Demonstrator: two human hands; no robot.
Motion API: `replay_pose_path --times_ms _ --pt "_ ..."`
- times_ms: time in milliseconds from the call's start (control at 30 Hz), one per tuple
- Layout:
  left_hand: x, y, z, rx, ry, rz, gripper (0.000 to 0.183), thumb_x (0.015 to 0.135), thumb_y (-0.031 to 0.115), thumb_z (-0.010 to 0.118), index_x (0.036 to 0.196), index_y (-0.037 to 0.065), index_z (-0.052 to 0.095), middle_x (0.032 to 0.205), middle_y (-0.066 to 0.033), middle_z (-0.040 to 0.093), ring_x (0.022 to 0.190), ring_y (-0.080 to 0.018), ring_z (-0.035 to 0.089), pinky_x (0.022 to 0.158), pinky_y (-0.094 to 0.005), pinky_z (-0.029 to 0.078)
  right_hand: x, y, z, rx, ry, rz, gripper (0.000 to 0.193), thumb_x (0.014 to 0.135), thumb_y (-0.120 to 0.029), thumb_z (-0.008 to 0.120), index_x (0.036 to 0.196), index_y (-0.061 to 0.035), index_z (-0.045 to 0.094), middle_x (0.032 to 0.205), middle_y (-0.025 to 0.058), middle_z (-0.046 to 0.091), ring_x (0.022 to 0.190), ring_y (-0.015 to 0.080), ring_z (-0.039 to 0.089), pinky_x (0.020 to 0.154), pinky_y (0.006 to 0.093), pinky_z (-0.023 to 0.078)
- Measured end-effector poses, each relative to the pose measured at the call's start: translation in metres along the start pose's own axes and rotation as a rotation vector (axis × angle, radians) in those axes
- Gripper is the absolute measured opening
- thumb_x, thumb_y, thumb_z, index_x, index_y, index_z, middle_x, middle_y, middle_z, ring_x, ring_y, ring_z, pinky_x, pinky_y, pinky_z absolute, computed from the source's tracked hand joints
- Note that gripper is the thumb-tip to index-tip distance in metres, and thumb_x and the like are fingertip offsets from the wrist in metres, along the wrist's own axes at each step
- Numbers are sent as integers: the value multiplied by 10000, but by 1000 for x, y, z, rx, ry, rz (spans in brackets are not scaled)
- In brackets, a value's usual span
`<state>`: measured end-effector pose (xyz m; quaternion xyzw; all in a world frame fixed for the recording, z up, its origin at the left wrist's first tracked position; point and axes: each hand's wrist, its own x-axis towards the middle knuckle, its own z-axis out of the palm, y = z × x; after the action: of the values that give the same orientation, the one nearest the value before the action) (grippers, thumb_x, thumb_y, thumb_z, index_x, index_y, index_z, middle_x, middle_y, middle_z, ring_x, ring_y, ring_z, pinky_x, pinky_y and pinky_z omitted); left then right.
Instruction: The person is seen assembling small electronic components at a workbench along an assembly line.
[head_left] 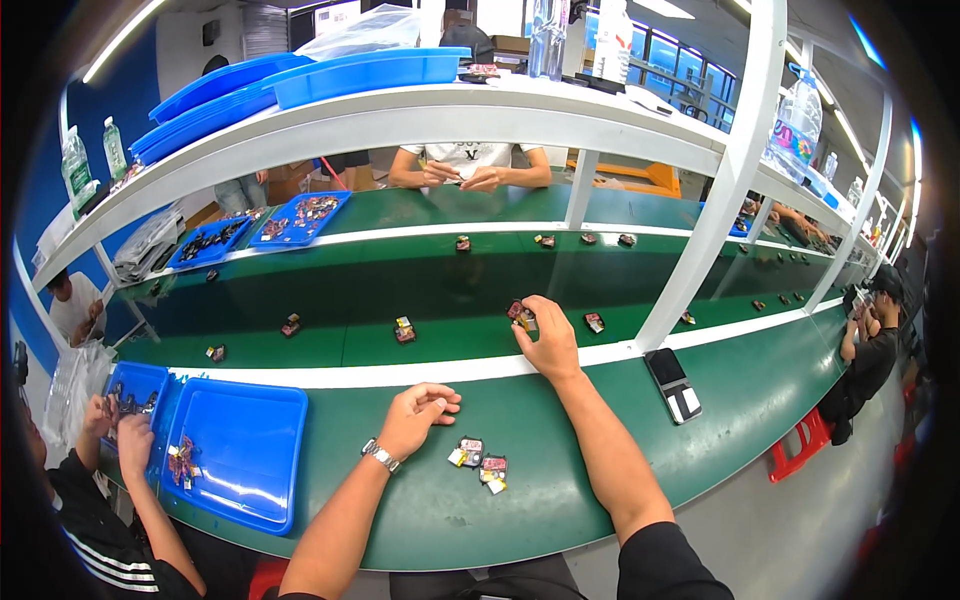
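Head view: the person's right hand (550, 345) reaches over the white rail (330, 377) to the green strip beyond, its thumb and fingers arched around a small red-and-black module (516, 311) with a pale and yellow part. The fingertips partly cover the module, so whether they pinch it firmly or only touch it cannot be told. To the right of this hand lies another module (594, 323); to its left, well apart, sits one more (404, 329).

The left hand (414, 414) hovers or rests near the rail on the person's side — which of the two cannot be told — with its fingers loosely curled and nothing visible in their grasp. A metal-banded watch (381, 456) circles that wrist. Just beside the hand, toward the lower right, a pair of modules (493, 468) lies on the green table (420, 520), the two close together.

Left of the left forearm is a large blue tray (250, 440), a small heap of modules (182, 462) at its left side. A co-worker's hands (135, 445) are at a smaller blue tray (153, 372) of dark parts. Near the rail on the right lies a phone (668, 372).
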<state>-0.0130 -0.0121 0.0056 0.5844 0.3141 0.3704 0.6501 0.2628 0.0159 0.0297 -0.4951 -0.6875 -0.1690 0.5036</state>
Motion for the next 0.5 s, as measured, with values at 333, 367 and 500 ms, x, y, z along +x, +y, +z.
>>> replay_pose_path --times_ms 333,367,500 --pt "0 -8 -6 -24 9 16 188 956 19 501 1108 -42 592 1103 -161 644 988 -213 649 827 -329 570 -2 -3 7 -21 -44 66 503 687 -53 772 1143 -31 562 1075 130 620 965 329 597 845 390 504" --pt "3 -6 -1 -21 1 20 193 946 13 501 1111 -48 582 1121 -186 639 982 -227 653 811 -339 572 -7 8 7 -46 -87 144 539 699 -118 776 1181 -29 552 1053 140 627 973 338 585 860 409 489" --pt "6 -10 2 12 65 81 166 934 22 525 1064 -34 610 1066 -154 663 869 -173 649 696 -289 562 -16 24 8 -213 -368 396 582 716 -210 777 1212 -25 534 1049 150 635 990 343 571 864 430 477"
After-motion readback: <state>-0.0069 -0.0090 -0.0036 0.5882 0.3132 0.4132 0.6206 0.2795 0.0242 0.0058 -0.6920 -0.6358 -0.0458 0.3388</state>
